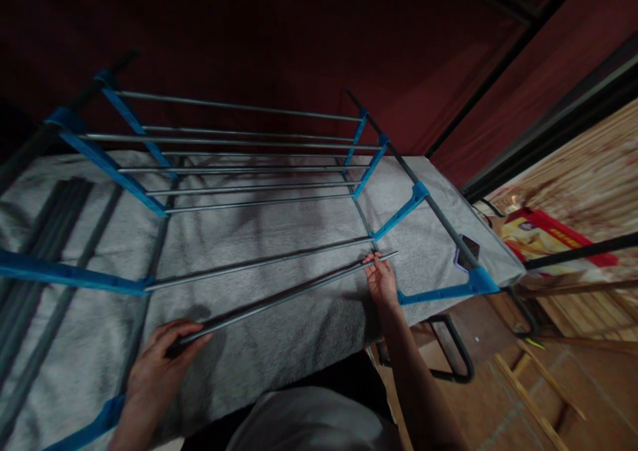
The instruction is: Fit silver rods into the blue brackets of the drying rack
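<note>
Steel rod [289,296] lies low over desk [279,361], running 8 to 2 o'clock; L hand [159,358] closed round near end, R hand [381,283] pinching far end; prob. light, stiff, slick, so you grip near the ends.

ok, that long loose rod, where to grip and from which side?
Near both ends, from above on the near side. The rod is long, thin and slanted over the grey cloth, so a single middle grip would likely swing. Left hand wraps the near end, right hand pinches the far end.
</note>
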A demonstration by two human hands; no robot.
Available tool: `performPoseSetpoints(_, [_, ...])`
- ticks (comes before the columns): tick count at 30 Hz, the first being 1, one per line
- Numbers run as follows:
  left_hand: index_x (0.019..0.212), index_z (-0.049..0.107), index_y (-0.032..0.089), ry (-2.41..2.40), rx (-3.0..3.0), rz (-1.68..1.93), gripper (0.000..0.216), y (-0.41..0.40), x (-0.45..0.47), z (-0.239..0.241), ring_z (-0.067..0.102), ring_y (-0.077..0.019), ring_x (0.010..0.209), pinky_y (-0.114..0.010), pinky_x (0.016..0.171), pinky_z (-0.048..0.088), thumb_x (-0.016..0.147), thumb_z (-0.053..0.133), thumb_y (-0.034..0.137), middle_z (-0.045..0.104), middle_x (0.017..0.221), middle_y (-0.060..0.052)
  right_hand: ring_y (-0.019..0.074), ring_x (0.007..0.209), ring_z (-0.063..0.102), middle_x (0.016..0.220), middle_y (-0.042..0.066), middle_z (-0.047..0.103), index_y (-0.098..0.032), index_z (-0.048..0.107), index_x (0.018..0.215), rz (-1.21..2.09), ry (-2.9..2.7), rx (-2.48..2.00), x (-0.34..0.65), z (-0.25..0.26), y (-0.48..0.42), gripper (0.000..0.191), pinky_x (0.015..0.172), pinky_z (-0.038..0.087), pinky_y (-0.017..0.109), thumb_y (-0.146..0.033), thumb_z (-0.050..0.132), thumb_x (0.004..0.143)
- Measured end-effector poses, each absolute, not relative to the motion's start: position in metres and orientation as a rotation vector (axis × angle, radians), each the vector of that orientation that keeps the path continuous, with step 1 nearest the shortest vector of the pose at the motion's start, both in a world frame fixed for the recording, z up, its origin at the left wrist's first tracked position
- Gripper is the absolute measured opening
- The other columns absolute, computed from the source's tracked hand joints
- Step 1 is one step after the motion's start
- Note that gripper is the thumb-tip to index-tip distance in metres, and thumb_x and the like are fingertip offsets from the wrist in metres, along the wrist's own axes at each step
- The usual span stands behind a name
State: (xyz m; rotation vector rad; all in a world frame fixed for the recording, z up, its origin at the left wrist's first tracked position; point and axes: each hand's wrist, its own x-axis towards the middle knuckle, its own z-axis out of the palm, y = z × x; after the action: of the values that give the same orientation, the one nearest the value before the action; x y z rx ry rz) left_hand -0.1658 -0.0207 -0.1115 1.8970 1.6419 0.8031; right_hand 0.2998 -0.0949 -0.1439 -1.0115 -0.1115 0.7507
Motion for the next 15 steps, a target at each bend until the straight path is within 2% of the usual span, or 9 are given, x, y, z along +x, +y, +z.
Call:
performPoseSetpoints(5, [0.079, 0.074, 0.027, 1.726, 1.661, 0.597, 0.039, -0.019, -0.165, -0.106, 0.073, -0.0295, 0.084, -0.045, 0.083, 0.06, 0.064, 0.071, 0.063, 0.077, 0.088, -0.005, 0.0139, 0.081, 0.071, 0.087, -0.001, 0.074, -0.022, 0.068, 0.09, 0.766, -0.122, -0.998, 0.3, -0.144, -0.096, 0.02, 0.09, 0.059, 0.034, -0.022, 0.082, 0.076])
performPoseSetpoints(11, [0.077, 0.074, 0.025, 1.662, 1.506, 0.613, 0.044, -0.015, -0.156, -0.098, 0.073, -0.0296, 0.084, -0.042, 0.079, 0.06, 0.055, 0.078, 0.062, 0.078, 0.084, -0.006, 0.013, 0.08, 0.071, 0.086, -0.002, 0.075, -0.023, 0.068, 0.091, 0.774, -0.143, -0.979, 0.3, -0.145, -0.096, 0.021, 0.086, 0.06, 0.031, -0.022, 0.083, 0.076])
performPoseSetpoints(15, [0.08, 0.072, 0.021, 1.603, 1.276, 0.691, 0.048, -0.012, -0.15, -0.098, 0.068, -0.023, 0.066, -0.035, 0.063, 0.057, 0.051, 0.084, 0.058, 0.073, 0.073, -0.003, 0.0115, 0.08, 0.071, 0.084, -0.003, 0.075, -0.022, 0.068, 0.091, 0.788, -0.143, -0.959, 0.3, -0.146, -0.096, 0.024, 0.083, 0.06, 0.027, -0.023, 0.085, 0.074])
